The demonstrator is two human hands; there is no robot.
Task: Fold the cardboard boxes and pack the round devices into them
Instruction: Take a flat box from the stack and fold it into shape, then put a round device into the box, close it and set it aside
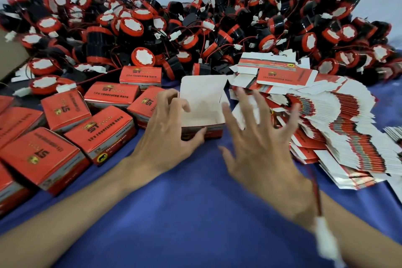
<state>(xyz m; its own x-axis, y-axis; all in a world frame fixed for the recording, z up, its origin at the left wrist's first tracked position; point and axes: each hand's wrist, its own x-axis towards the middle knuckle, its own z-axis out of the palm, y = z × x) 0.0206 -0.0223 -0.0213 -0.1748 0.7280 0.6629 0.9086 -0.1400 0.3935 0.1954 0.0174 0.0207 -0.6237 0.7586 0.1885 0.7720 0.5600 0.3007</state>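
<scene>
An opened red and white cardboard box (203,106) stands on the blue cloth with its lid flap up and nothing visible inside. My left hand (167,128) grips its left side, thumb on the front wall. To the right of the box my right hand (261,137) hovers blurred, its fingers spread and holding nothing. A red wire with a white plug (324,233) lies by my right wrist. Across the back sits a big heap of round black and red devices (195,28) with wires.
Several closed red boxes (104,124) sit at the left. A fanned stack of flat unfolded boxes (339,124) lies at the right. A brown carton edge (10,59) shows at the far left. Blue cloth (195,202) covers the table in front.
</scene>
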